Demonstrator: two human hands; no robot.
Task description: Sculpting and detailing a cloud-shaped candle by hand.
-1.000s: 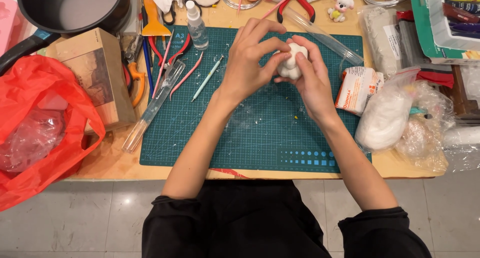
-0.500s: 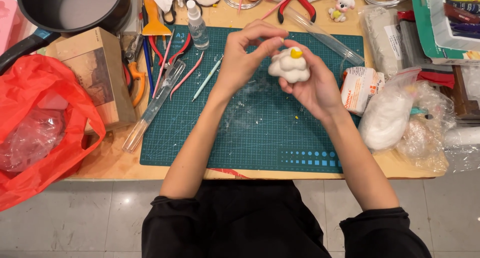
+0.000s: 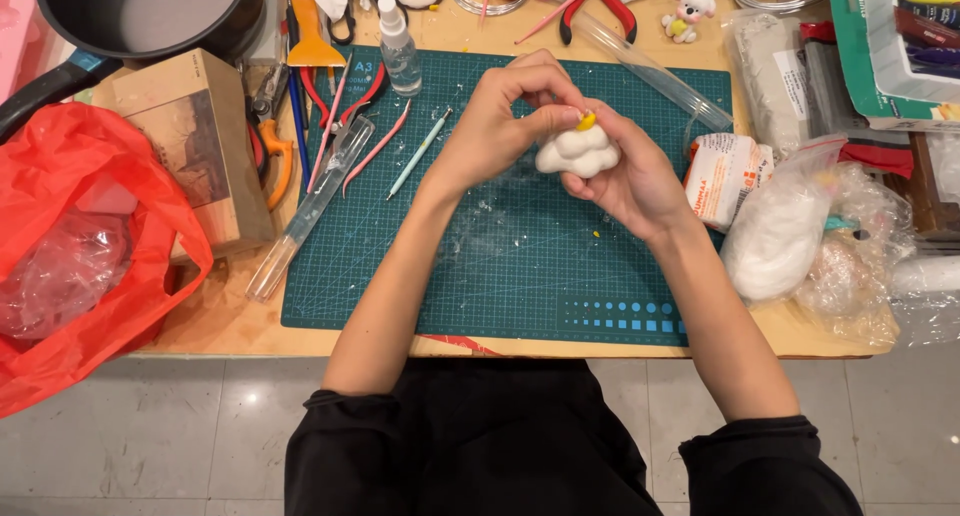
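From the head view I see my right hand [image 3: 630, 176] cupped around a lumpy white clay figure [image 3: 577, 153], holding it above the green cutting mat [image 3: 500, 276]. My left hand [image 3: 505, 116] has its fingertips pinched narrow on a small yellow bit [image 3: 586, 122] at the top of the figure. A teal sculpting tool [image 3: 418, 154] lies on the mat just left of my hands; a white clay bag [image 3: 780, 231] sits off to the right.

Pale wooden table [image 3: 230, 321] under even indoor light, crowded along its far edge; below it, glossy grey floor tiles [image 3: 150, 436] with thin joints and soft reflections.
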